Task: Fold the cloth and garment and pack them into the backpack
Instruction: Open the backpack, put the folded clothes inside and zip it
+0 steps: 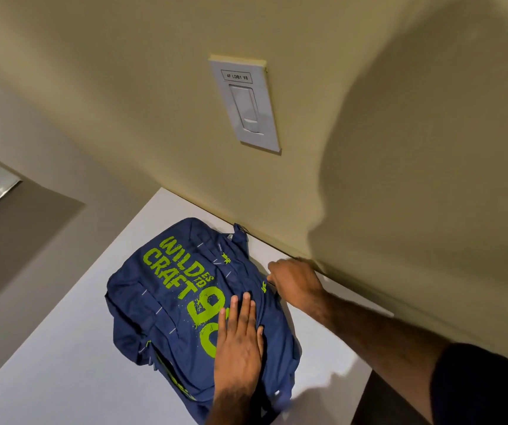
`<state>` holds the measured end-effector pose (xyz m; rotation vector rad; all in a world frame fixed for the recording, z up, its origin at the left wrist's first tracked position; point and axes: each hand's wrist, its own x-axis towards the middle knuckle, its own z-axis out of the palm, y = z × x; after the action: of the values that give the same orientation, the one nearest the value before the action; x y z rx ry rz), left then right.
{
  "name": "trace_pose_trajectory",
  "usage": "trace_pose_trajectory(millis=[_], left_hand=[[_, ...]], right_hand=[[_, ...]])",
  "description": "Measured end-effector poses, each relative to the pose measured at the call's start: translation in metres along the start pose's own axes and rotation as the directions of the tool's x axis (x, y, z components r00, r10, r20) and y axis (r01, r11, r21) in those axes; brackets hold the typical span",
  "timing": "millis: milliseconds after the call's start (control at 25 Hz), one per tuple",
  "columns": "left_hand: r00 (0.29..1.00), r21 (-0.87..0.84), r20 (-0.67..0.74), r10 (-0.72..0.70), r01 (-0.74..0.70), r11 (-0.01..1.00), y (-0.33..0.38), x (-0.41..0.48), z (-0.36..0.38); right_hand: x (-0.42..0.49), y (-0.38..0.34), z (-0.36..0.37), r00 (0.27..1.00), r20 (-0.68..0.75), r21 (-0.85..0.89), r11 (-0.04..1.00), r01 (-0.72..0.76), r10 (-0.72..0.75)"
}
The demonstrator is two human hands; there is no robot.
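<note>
Navy backpack (166,302) lies under left hand (238,348); right hand (295,280) grips edge.

Backpack (185,302) reads "WILD CRAFT"; switch plate (245,102) label "4F LDB1 Y6"

Wall (123,87) hard behind backpack (166,302), open tabletop (62,363) to its left (light switch (245,102) above)

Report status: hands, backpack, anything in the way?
Left hand flat, pressing backpack. Right hand grips its wall-side edge. Backpack flat on table; cloth, garment not visible. Wall tight behind.
</note>
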<state>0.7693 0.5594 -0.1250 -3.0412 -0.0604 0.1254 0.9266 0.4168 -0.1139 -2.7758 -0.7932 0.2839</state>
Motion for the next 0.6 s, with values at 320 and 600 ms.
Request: trace_pose_trajectory(millis=[320, 600], left_hand=[[0.997, 0.029, -0.083, 0.0, 0.002, 1.0, -0.004, -0.002, -0.002], [0.995, -0.078, -0.1, -0.025, 0.018, 0.997, -0.008, -0.004, -0.004]], right_hand=[[0.106, -0.026, -0.008, 0.99, 0.127, -0.099, 0.994, -0.054, 0.066], [0.142, -0.036, 0.016, 0.987, 0.099, -0.081, 0.99, -0.115, 0.123]])
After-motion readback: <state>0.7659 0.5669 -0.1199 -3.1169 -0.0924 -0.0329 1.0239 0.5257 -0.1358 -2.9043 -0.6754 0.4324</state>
